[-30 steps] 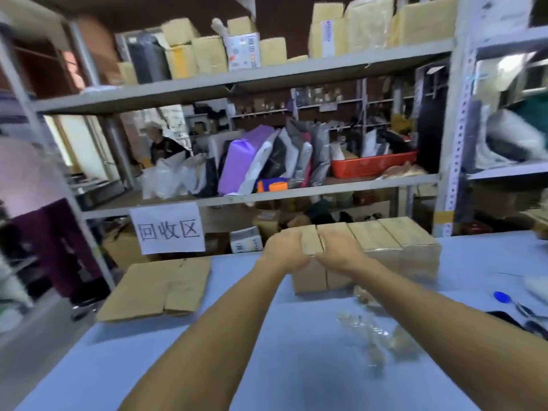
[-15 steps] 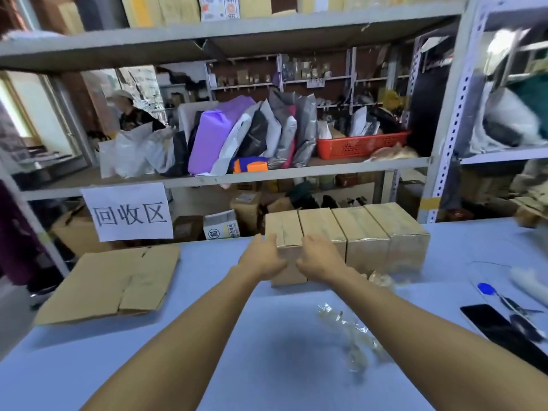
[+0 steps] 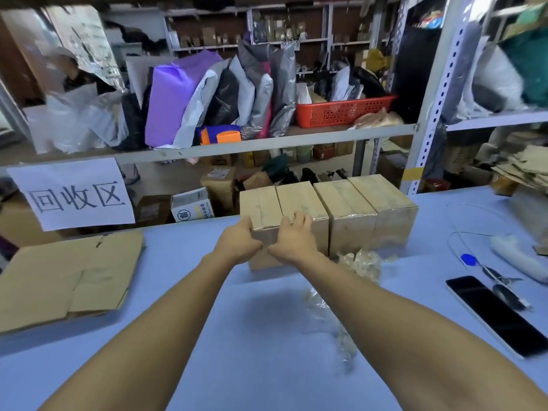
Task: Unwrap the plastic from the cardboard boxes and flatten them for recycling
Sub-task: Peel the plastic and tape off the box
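Observation:
Several upright cardboard boxes stand side by side at the far middle of the blue table (image 3: 207,336); the two on the right (image 3: 367,221) look glossy with plastic wrap. My left hand (image 3: 238,241) grips the near left corner of the leftmost box (image 3: 259,203). My right hand (image 3: 292,237) holds the same box's near top edge, fingers curled over it. Crumpled clear plastic (image 3: 360,262) lies by the boxes' base, and more clear plastic (image 3: 329,321) lies under my right forearm. A flattened cardboard box (image 3: 68,277) rests at the table's left.
A paper sign (image 3: 74,194) hangs on the metal shelving behind the table. A black phone (image 3: 498,315), a blue-handled tool (image 3: 474,262) and a white object (image 3: 516,256) lie at the right. The shelf holds bags and a red basket (image 3: 341,111). A person stands far left.
The view has tipped downward and drawn closer to the boxes. My hands have shifted on the leftmost box, the right hand's fingers now curling over its top edge.

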